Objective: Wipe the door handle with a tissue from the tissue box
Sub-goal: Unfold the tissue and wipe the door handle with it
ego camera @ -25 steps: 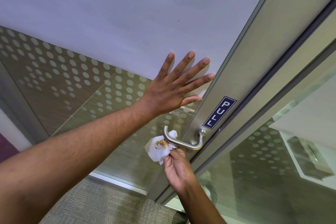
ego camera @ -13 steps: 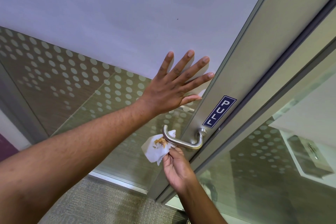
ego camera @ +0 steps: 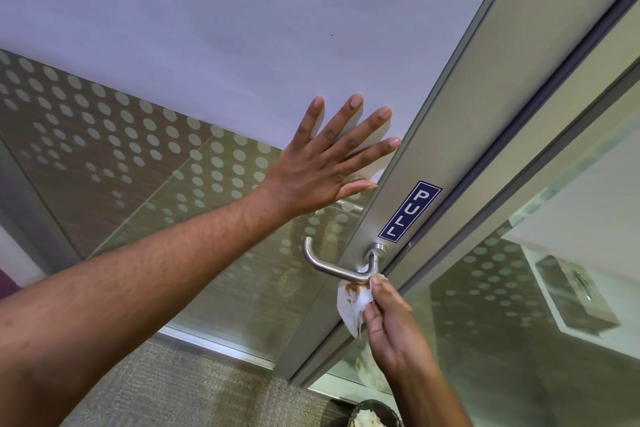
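Observation:
A brushed-metal lever door handle (ego camera: 329,269) sticks out from the door's metal stile, below a blue "PULL" sticker (ego camera: 409,210). My right hand (ego camera: 393,322) pinches a crumpled white tissue (ego camera: 353,302) with brown smears, held just under the handle's right end near the pivot. My left hand (ego camera: 325,163) lies flat with fingers spread on the frosted glass door (ego camera: 207,28), above and left of the handle. No tissue box is clearly in view.
The door's metal frame (ego camera: 485,114) runs diagonally to the right. Beyond it, a glass panel (ego camera: 485,305) shows a white counter with a dark box-like object (ego camera: 575,295). A dark bin (ego camera: 367,414) with crumpled paper sits on the carpet below.
My right hand has slid the tissue from the handle's free left end along to its right end by the pivot. The left hand stays pressed on the glass.

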{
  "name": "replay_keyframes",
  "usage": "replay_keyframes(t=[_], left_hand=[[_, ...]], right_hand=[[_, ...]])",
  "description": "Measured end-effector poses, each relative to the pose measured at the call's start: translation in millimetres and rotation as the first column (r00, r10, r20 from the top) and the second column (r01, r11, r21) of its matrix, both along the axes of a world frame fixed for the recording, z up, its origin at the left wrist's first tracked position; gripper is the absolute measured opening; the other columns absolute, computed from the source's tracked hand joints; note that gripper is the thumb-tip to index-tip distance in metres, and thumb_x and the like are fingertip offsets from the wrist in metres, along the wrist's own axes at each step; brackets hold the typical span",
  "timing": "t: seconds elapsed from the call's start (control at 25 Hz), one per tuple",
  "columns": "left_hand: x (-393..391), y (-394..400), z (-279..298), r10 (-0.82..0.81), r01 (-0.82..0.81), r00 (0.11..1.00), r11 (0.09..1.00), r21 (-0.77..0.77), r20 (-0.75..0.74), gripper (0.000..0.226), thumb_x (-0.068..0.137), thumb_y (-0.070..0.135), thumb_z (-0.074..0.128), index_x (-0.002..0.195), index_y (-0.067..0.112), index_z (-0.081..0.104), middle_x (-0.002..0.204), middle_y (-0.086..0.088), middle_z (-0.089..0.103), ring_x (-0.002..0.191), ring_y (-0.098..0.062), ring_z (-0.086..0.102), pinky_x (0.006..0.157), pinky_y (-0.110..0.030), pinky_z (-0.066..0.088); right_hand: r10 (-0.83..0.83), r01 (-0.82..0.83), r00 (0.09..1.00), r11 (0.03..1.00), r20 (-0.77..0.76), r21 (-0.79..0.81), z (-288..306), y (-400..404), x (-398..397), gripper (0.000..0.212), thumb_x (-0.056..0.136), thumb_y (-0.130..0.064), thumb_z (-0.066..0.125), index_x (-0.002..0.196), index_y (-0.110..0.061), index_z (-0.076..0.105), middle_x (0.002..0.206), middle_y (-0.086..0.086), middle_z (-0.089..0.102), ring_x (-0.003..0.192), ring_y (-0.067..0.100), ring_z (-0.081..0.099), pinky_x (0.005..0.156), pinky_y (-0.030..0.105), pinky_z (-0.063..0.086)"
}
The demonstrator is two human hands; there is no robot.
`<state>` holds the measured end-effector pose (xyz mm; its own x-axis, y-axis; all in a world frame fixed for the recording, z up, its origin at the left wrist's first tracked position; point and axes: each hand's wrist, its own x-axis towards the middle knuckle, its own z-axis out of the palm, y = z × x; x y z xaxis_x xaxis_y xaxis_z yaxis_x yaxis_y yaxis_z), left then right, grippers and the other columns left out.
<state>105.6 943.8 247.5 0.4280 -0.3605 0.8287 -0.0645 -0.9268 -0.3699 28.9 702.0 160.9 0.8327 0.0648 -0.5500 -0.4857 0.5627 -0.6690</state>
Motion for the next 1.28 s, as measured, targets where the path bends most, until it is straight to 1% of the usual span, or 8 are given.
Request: replay_keyframes(t=[0.12,0.24,0.36,0.48,0.64,0.72,0.96,1.28], left_hand=[[0,-1,0,-0.007,0.007,1.000,1.000,-0.004,0.005,0.083,0.109,0.076,0.031,0.173,0.032,0.002,0.179,-0.004,-0.026,0.164,-0.033,-0.026,0.130,-0.062,-0.016],[0,0,0,0.003,-0.003,1.000,1.000,0.000,0.005,0.083,0.109,0.076,0.032,0.173,0.032,0.002,0.179,-0.004,-0.025,0.164,-0.033,-0.026,0.130,-0.063,-0.015],[1,0,0,-0.007,0.007,1.000,1.000,-0.009,-0.004,0.082,0.109,0.076,0.031,0.173,0.033,0.003,0.179,-0.003,-0.025,0.164,-0.033,-0.026,0.130,-0.063,-0.014],[1,-1,-1,-0.006,0.006,1.000,1.000,-0.012,0.012,0.082,0.109,0.076,0.032,0.173,0.033,0.005,0.179,-0.003,-0.023,0.165,-0.033,-0.024,0.130,-0.063,-0.014],[1,-1,-1,0.003,-0.003,1.000,1.000,-0.004,0.021,0.082,0.109,0.076,0.031,0.173,0.033,0.005,0.180,-0.004,-0.023,0.165,-0.033,-0.023,0.130,-0.063,-0.013],[1,-1,-1,0.002,-0.002,1.000,1.000,-0.004,0.022,0.082,0.108,0.077,0.031,0.173,0.033,0.005,0.180,-0.004,-0.023,0.165,-0.033,-0.023,0.130,-0.063,-0.013],[1,-2,0,0.004,-0.004,1.000,1.000,-0.005,0.015,0.082,0.109,0.076,0.031,0.173,0.033,0.004,0.179,-0.004,-0.025,0.165,-0.033,-0.025,0.130,-0.063,-0.012],[0,-3,1,-0.003,0.003,1.000,1.000,-0.008,0.021,0.083,0.108,0.077,0.030,0.172,0.032,0.001,0.178,-0.004,-0.026,0.167,-0.036,-0.015,0.130,-0.062,-0.013]], right_hand=[[-0.013,0.024,0.998,0.983,0.061,-0.180,13,6,7,0.027,0.090,0.003,0.074,0.117,0.002,0.072,0.100,0.014,0.082,0.081,0.017,0.078,0.062,0.022,0.064],[-0.073,0.098,0.993,0.939,0.088,-0.329,18,16,16,0.028,0.085,0.003,0.080,0.113,0.005,0.073,0.104,0.019,0.079,0.080,0.023,0.074,0.063,0.026,0.063],[-0.137,0.167,0.984,0.924,0.110,-0.344,13,23,18,0.023,0.087,-0.001,0.081,0.105,0.009,0.073,0.094,0.021,0.075,0.071,0.026,0.069,0.071,0.033,0.061],[-0.125,0.128,0.992,0.977,0.030,-0.169,11,23,16,0.018,0.095,-0.014,0.074,0.105,0.002,0.072,0.087,0.013,0.074,0.068,0.020,0.070,0.072,0.033,0.060],[-0.033,0.051,0.994,0.984,-0.107,0.169,5,20,15,0.020,0.102,-0.023,0.063,0.105,-0.006,0.073,0.080,0.008,0.080,0.078,0.019,0.075,0.097,0.038,0.056],[-0.005,0.032,0.993,0.973,-0.117,0.227,1,22,13,0.021,0.102,-0.023,0.062,0.098,-0.007,0.075,0.079,0.008,0.081,0.072,0.020,0.078,0.090,0.038,0.058],[0.026,0.022,0.993,0.916,-0.114,0.400,-21,52,-7,0.030,0.108,-0.009,0.042,0.104,0.004,0.069,0.085,0.017,0.081,0.071,0.025,0.081,0.065,0.034,0.067],[0.178,-0.145,0.984,0.866,-0.024,0.479,-34,95,8,0.027,0.105,-0.002,0.050,0.126,0.009,0.062,0.109,0.022,0.077,0.088,0.025,0.080,0.092,0.037,0.058]])
